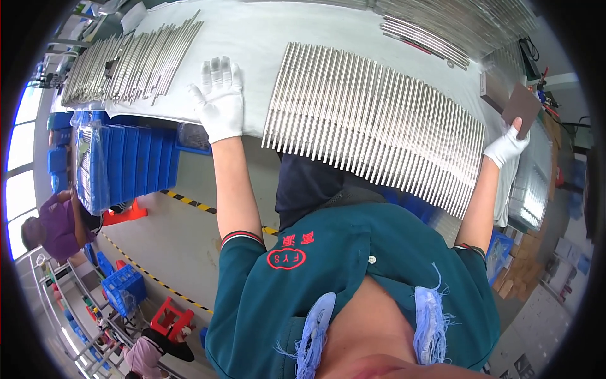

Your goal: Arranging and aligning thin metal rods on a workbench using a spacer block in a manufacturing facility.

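My left hand (221, 104), in a white glove with greyed fingertips, is turned palm up over the white-covered table (252, 38). Its fingers are stretched out and nothing lies in it. To its right, a wide row of thin metal rods (372, 114) lies side by side, their near ends sticking out past the table edge. My right hand (507, 146), gloved with a bare thumb tip, stands beyond the row's right end. Between thumb and fingers it grips a flat brown rectangular pad (522, 108), whose material I cannot make out.
More metal rods (136, 60) lie at the far left of the table; a dense stack of rods (461, 28) fills the far right. Blue crates (136, 158) stand below the left edge. Two people, one in a purple top (57, 224), are at the left near red stools (170, 319).
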A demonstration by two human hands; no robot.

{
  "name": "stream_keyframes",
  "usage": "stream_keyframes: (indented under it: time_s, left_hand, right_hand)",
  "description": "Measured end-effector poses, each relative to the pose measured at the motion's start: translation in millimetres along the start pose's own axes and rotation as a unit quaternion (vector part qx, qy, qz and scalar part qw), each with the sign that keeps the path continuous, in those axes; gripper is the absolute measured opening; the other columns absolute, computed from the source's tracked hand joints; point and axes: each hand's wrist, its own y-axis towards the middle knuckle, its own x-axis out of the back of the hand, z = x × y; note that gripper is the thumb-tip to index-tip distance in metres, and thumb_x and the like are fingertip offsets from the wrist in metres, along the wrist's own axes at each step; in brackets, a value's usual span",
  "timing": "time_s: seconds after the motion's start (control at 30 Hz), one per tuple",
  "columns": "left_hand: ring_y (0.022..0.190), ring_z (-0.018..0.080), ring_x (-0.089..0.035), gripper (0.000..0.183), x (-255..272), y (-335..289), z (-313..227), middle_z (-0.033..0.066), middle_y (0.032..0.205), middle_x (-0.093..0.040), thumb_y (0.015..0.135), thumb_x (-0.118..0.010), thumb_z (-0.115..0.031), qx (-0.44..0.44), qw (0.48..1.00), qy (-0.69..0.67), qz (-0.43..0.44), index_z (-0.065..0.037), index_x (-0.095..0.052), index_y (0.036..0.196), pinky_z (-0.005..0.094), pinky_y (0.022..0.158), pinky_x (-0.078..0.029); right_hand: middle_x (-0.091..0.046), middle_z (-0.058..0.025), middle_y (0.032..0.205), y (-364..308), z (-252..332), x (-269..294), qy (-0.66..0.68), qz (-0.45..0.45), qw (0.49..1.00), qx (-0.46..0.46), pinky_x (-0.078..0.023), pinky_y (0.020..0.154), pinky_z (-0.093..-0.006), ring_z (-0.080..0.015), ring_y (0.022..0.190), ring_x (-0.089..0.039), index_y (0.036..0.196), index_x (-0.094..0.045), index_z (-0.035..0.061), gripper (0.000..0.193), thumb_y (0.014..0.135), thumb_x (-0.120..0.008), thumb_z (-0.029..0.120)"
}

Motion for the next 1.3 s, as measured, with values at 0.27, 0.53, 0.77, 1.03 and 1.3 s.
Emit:
stream_keyframes:
  time_s: [0.27,0.53,0.77,1.03,1.3]
  left_hand:
    - [0.119,0.0334,-0.047,0.051,-1,0,2,0.0162,0.121,-0.053,0.096,-0.041,-0.045,-0.005,1.000,0.015,0.001,-0.002,-0.050,0.120,0.0536,0.104,-0.036]
    - [0.121,0.0326,-0.046,0.036,-1,-2,4,0.0156,0.122,-0.052,0.096,-0.047,-0.028,-0.015,0.999,0.032,-0.001,-0.002,-0.049,0.121,0.0521,0.105,-0.037]
    - [0.124,0.0303,-0.043,0.045,3,-1,5,0.0142,0.126,-0.049,0.082,-0.054,0.006,-0.034,0.987,0.158,0.008,-0.003,-0.047,0.125,0.0474,0.108,-0.036]
    - [0.127,0.0305,-0.041,0.046,8,1,-1,0.0133,0.129,-0.050,0.081,-0.052,0.007,-0.015,0.994,0.108,0.028,-0.003,-0.049,0.126,0.0511,0.110,-0.032]
    - [0.129,0.0323,-0.038,0.041,5,3,-2,0.0140,0.132,-0.047,0.087,-0.051,0.001,0.001,0.995,0.101,0.008,-0.001,-0.046,0.128,0.0529,0.112,-0.028]
  right_hand:
    - [-0.062,-0.0091,0.097,-1,2,-1,0.013,-0.003,1.000,-0.016,-0.052,0.075,-0.0296,-0.0157,0.086,-0.059,0.101,-0.057,-0.0051,0.040,0.086,-0.068,0.031]
    - [-0.061,-0.0097,0.099,0,-2,1,0.033,0.010,0.999,-0.026,-0.052,0.075,-0.0300,-0.0161,0.086,-0.059,0.103,-0.056,-0.0049,0.041,0.086,-0.068,0.030]
    - [-0.062,-0.0112,0.099,-4,-1,-4,-0.036,-0.027,0.999,0.003,-0.052,0.075,-0.0285,-0.0165,0.086,-0.060,0.104,-0.054,-0.0063,0.042,0.087,-0.067,0.030]
    - [-0.061,-0.0105,0.100,-3,-13,-4,-0.002,-0.033,0.999,0.006,-0.046,0.082,-0.0296,-0.0163,0.090,-0.057,0.107,-0.052,-0.0044,0.045,0.085,-0.069,0.031]
    - [-0.061,-0.0118,0.105,-3,-6,0,0.016,-0.033,0.999,-0.032,-0.046,0.084,-0.0299,-0.0172,0.093,-0.057,0.111,-0.051,-0.0054,0.048,0.084,-0.071,0.029]
